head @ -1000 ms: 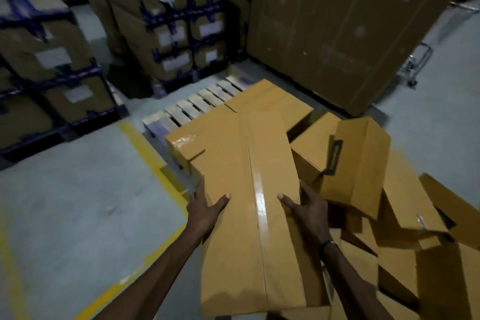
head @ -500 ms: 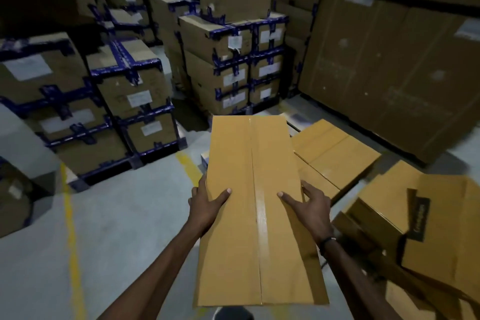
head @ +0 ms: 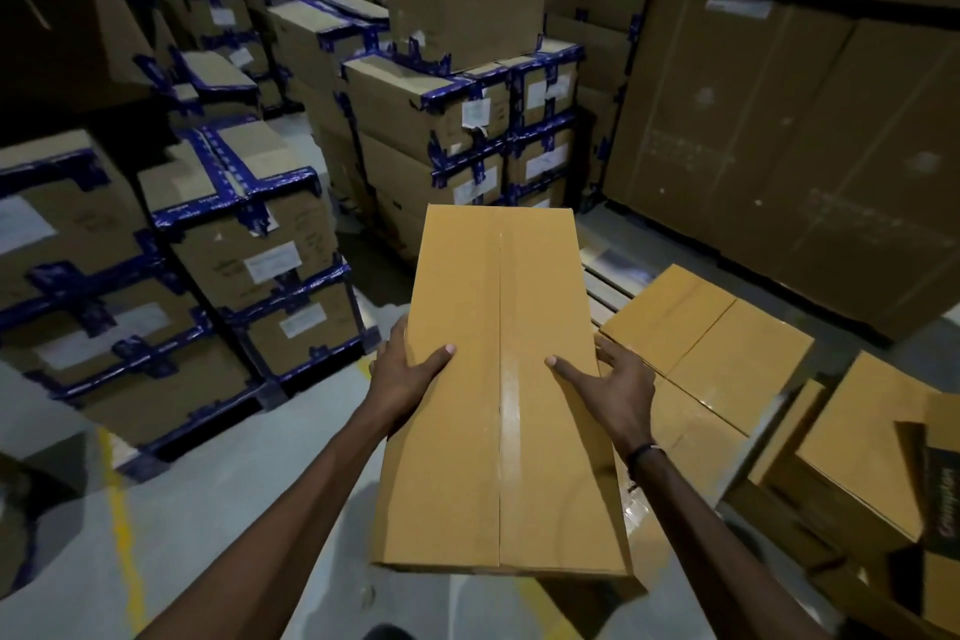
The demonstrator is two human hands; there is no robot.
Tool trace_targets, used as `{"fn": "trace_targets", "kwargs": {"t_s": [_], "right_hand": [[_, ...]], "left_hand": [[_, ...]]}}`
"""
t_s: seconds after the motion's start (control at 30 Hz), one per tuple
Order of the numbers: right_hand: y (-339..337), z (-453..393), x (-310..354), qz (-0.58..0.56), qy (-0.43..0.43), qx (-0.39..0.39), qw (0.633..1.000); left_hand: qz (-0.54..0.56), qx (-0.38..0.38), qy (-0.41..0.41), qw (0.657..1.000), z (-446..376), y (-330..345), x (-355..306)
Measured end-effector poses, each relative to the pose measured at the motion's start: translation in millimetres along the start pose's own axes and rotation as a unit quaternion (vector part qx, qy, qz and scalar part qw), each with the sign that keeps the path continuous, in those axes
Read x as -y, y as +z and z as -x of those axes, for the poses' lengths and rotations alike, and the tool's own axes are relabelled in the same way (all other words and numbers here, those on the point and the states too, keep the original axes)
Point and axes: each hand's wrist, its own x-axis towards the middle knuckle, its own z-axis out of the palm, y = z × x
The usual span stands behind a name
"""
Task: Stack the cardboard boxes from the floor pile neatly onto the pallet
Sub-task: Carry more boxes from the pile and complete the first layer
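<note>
Nearest the camera, a long, flat-topped, tan corrugated cardboard box (head: 498,395) is held off the grey concrete floor (head: 208,509) between two bare forearms. Its surface is smooth and matte, and a glossy strip of clear tape is laid along the centre seam where the two top flaps meet. Its long axis is pointed away from the person, the near end being low and close to the body, the far end raised toward the stacks beyond. The left edge is gripped by the left hand (head: 402,374), whose thumb is laid flat on the top face while the fingers are wrapped under the side, out of sight. The right edge is gripped by the right hand (head: 618,387), its thumb stretched across the top and its fingers spread down the side; a dark band is worn on that wrist.

Just right of the held box, two tan taped cartons (head: 706,327) are seen lying flat on a pale slatted wooden pallet (head: 605,283). Further right, a loose heap of tan boxes (head: 857,463) is seen, one bearing a dark printed label.

Beyond, brown cartons bound with blue tape (head: 249,244) are stacked in rows, and very large plain brown cartons (head: 805,130) are stood at the far right.
</note>
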Motion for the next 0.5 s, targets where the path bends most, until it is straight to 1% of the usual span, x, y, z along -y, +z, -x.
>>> {"fn": "trace_targets", "kwargs": {"t_s": [0.1, 0.17, 0.3, 0.5], "right_hand": [[37, -32, 14, 0.006, 0.020, -0.015, 1.000], [63, -55, 17, 0.020, 0.019, -0.027, 0.999], [115, -102, 21, 0.036, 0.039, -0.062, 0.997], [183, -164, 38, 0.039, 0.082, -0.147, 0.985]], "left_hand": [[-0.009, 0.029, 0.014, 0.999, -61, -22, -7], [-0.021, 0.050, 0.020, 0.998, -100, -32, -14], [-0.069, 0.073, 0.030, 0.994, -186, -51, -27], [-0.057, 0.138, 0.116, 0.982, -300, -74, -59]]}}
